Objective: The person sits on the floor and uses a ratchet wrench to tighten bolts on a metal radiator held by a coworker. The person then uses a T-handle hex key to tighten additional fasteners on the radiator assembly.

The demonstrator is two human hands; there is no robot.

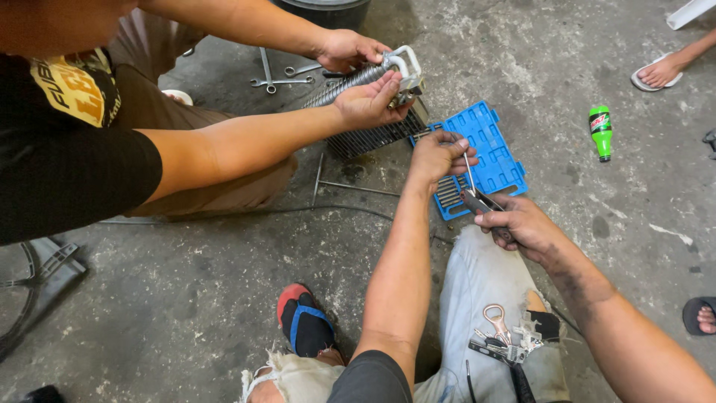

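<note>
My left hand [440, 154] pinches the top of a thin metal bit [469, 174] over an open blue tool case [488, 153]. My right hand [522, 224] grips a dark screwdriver handle [481, 201] from which the bit rises. A co-worker crouches at the left; their two hands [358, 75] hold the end of a finned metal coil unit [365, 134] with white pipe fittings [403, 63], which stands on the concrete floor just beyond my left hand.
Wrenches [280, 78] and a thin rod [350, 186] lie on the floor near the coil. A green bottle [600, 132] lies at the right. A key bunch with a bottle opener [501, 336] rests on my knee. Other people's feet [660, 71] are at the right edge.
</note>
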